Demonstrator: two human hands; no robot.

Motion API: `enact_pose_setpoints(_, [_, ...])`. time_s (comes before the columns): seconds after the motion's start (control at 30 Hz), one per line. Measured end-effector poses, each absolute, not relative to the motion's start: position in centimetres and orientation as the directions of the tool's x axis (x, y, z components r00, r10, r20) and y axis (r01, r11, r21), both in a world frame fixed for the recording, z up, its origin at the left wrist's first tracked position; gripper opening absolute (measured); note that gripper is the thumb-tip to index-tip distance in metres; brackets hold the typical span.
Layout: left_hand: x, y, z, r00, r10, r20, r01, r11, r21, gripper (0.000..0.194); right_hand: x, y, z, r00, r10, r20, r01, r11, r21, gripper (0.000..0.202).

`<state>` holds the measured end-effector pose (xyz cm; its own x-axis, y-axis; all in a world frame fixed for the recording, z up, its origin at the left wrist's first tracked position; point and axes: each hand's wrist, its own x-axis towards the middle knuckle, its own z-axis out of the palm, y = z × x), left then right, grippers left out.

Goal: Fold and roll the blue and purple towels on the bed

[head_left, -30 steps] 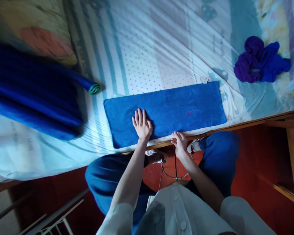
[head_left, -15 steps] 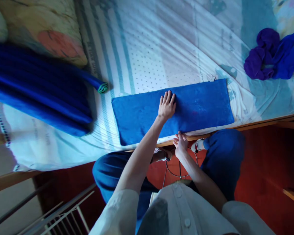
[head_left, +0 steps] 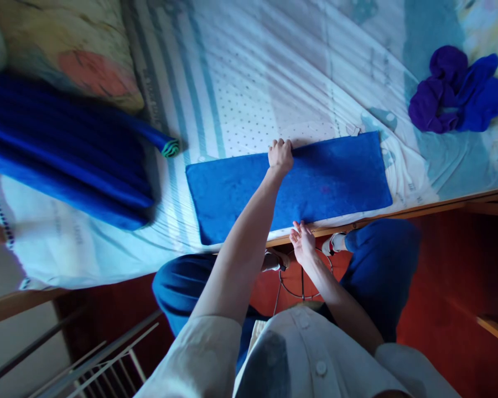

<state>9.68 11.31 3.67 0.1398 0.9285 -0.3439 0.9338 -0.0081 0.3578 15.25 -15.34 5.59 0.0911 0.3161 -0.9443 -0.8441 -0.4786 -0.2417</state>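
Note:
A blue towel, folded into a long flat strip, lies along the near edge of the bed. My left hand is at the middle of the towel's far edge, its fingers curled down over that edge and their tips hidden. Just below the near edge is my right hand, turned palm up with its fingers apart; the fingertips reach the towel's edge, and nothing shows in the palm.
On the left lie blue stacked cloths and a rolled cloth with a green end. A pillow is behind them. Crumpled purple and blue cloths sit at the right. The wooden bed edge runs before my knees.
My left hand has slid from lying flat on the towel to its far edge, and the fingers have curled. My right hand has opened slightly and turned palm up near the same spot.

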Motion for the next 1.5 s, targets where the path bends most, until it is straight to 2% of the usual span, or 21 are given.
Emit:
enact_pose_setpoints(0.17, [9.1, 11.8, 3.9, 0.078, 0.940, -0.333, 0.921, 0.060, 0.385, 0.021, 15.4, -15.5, 5.5, 0.070, 0.334, -0.940, -0.850, -0.474, -0.231, 0.012])
enact_pose_setpoints(0.3, [9.1, 11.4, 5.9, 0.024, 0.933, -0.359, 0.938, 0.103, 0.331, 0.023, 15.7, -15.5, 5.9, 0.053, 0.352, -0.935, -0.853, -0.471, -0.226, 0.010])
enact_pose_setpoints(0.43, [9.0, 10.4, 8.9, -0.017, 0.940, -0.342, 0.929, 0.141, 0.341, 0.023, 16.7, -16.0, 7.1, 0.014, 0.406, -0.914, -0.830, -0.505, -0.237, 0.013])
enact_pose_setpoints(0.63, [8.4, 8.9, 14.5, 0.013, 0.967, -0.253, 0.897, 0.101, 0.431, 0.021, 19.3, -18.4, 9.7, 0.043, 0.542, -0.839, -0.759, -0.529, -0.380, 0.028])
enact_pose_setpoints(0.83, [7.0, 6.2, 20.3, 0.084, 0.990, -0.112, 0.839, -0.010, 0.545, 0.016, 22.8, -20.4, 11.9, 0.143, 0.654, -0.742, -0.682, -0.478, -0.553, 0.044])
enact_pose_setpoints(0.97, [5.3, 4.3, 23.5, 0.060, 0.998, -0.012, 0.749, -0.037, 0.662, 0.010, 25.7, -19.7, 13.8, 0.264, 0.739, -0.621, -0.568, -0.401, -0.719, 0.047])
enact_pose_setpoints(1.13, [2.3, 2.1, 27.7, -0.047, 0.992, 0.116, 0.562, -0.070, 0.824, 0.015, 28.7, -17.0, 18.7, 0.359, 0.860, -0.362, -0.423, -0.196, -0.885, 0.047])
enact_pose_setpoints(1.33, [-0.2, -0.6, 33.3, -0.148, 0.961, 0.234, 0.440, -0.148, 0.886, 0.037, 31.0, -13.0, 26.5, 0.365, 0.927, -0.086, -0.276, 0.020, -0.961, 0.049])
enact_pose_setpoints(1.5, [-1.0, -2.4, 37.1, -0.194, 0.947, 0.255, 0.277, -0.196, 0.941, 0.048, 32.3, -10.3, 32.2, 0.377, 0.923, 0.076, -0.163, 0.147, -0.976, 0.054])
